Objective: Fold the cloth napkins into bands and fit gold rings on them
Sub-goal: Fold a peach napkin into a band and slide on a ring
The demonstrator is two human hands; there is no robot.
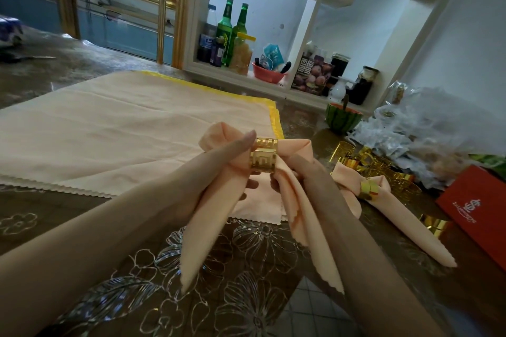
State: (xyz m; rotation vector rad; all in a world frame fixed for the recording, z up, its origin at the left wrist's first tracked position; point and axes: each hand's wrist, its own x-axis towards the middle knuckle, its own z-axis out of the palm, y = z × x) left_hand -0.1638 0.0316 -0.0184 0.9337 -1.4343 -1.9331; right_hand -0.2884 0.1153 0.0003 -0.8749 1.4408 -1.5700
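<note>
Napkin (208, 227) held up over table (82, 227). Gold ring (263, 156) sits round its middle, between both hands. Left hand (227, 163) fingers pinch cloth left of ring; right hand (304, 175) grips cloth right of ring. Long tails hang toward person.

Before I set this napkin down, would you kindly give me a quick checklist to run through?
1. Ring around the napkin: ok.
2. Left hand and right hand both grip the napkin: ok.
3. Both tails hang below the ring: ok.
4. Ring's underside sits snug: cannot tell, hidden.
5. Finished napkin on the right to match against: ok, it lies ringed.
6. Flat napkins and spare rings at hand for the next one: ok.
</note>
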